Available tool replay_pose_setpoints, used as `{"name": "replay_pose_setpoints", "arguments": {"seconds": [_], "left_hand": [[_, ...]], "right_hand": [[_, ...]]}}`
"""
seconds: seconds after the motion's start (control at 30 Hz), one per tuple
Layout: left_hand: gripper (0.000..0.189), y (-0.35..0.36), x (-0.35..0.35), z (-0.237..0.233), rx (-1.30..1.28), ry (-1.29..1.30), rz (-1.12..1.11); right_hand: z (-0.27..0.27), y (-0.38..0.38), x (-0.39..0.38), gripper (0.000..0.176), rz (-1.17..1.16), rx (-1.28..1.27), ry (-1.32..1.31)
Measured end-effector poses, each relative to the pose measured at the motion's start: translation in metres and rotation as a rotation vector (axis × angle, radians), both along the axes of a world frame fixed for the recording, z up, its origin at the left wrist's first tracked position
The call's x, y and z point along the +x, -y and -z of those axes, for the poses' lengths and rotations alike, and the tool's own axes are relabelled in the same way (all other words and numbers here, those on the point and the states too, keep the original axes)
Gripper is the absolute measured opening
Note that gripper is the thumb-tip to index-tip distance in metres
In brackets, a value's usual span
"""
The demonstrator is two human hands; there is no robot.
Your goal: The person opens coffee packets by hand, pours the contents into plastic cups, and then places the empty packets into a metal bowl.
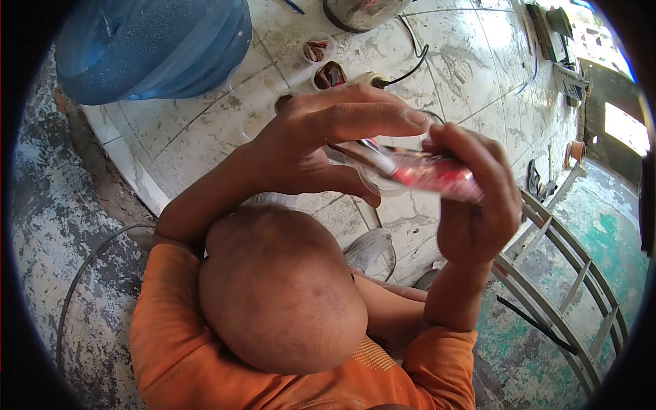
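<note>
My right hand (pixel 482 181) is closed around a shiny red packet-like item (pixel 437 173), which is smeared by motion. A pale, narrow part with a brownish end extends from it toward my left palm. My left hand (pixel 328 133) arches around that end, with the thumb well apart from the stretched fingers. Its upper fingertips come right beside my right fingers. A clear round rim (pixel 393 191) shows below the red item, close to my left thumb tip. Beyond my left hand, small plastic cups stand on the tiles, one with reddish-brown bits (pixel 316 50) in it.
A large blue water jug (pixel 157 51) stands at upper left. A dark-based round vessel (pixel 359 15) and a black cable (pixel 413 63) lie on the dirty tiled floor (pixel 471 68). A curved metal frame (pixel 570 273) is at right, near dark sandals (pixel 540 181).
</note>
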State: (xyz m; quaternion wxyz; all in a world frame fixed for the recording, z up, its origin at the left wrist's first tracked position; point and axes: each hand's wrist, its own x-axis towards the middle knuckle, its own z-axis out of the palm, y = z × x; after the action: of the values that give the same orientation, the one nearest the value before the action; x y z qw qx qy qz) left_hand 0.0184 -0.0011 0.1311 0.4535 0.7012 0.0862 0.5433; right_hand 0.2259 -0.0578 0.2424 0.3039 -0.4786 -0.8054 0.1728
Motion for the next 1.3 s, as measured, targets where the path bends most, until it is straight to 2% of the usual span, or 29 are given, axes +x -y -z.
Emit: {"name": "replay_pose_setpoints", "arguments": {"seconds": [0.1, 0.23, 0.37, 0.5, 0.57, 0.7, 0.77, 0.87, 1.07, 1.2, 1.3], "left_hand": [[0.082, 0.002, -0.001, 0.000, -0.021, -0.034, 0.026], [0.083, 0.002, 0.002, 0.006, -0.009, -0.033, -0.013], [0.083, 0.001, -0.001, 0.003, 0.000, -0.070, -0.007], [0.083, 0.002, 0.002, 0.006, -0.011, -0.048, -0.014], [0.082, 0.001, 0.000, 0.004, -0.033, -0.047, 0.018], [0.083, -0.001, 0.000, 0.011, 0.017, -0.053, -0.002], [0.082, -0.001, -0.001, 0.011, -0.012, -0.024, 0.005], [0.080, -0.003, -0.003, 0.011, -0.018, -0.013, 0.036], [0.077, -0.001, -0.005, 0.010, -0.053, -0.022, 0.051], [0.075, 0.000, 0.001, 0.014, -0.020, -0.009, -0.013], [0.074, 0.003, -0.001, 0.010, -0.086, -0.031, 0.002]], "right_hand": [[0.002, -0.001, 0.001, 0.033, 0.020, 0.014, -0.139], [-0.001, 0.001, 0.003, 0.025, 0.067, -0.023, -0.142], [-0.003, -0.001, 0.005, 0.017, 0.012, -0.049, -0.065], [0.000, -0.003, 0.000, 0.018, 0.033, -0.087, -0.143], [0.002, 0.001, -0.005, 0.023, 0.147, -0.161, -0.261], [0.011, 0.000, -0.001, 0.030, 0.182, -0.133, -0.357], [0.011, -0.005, 0.010, 0.032, 0.004, -0.070, -0.118], [0.003, -0.004, -0.002, 0.029, 0.111, -0.077, -0.152], [0.002, 0.000, 0.003, 0.028, 0.129, -0.063, -0.083], [-0.005, -0.003, 0.005, 0.028, 0.076, -0.041, 0.006], [-0.004, -0.003, 0.010, 0.026, 0.043, -0.125, 0.008]]}}
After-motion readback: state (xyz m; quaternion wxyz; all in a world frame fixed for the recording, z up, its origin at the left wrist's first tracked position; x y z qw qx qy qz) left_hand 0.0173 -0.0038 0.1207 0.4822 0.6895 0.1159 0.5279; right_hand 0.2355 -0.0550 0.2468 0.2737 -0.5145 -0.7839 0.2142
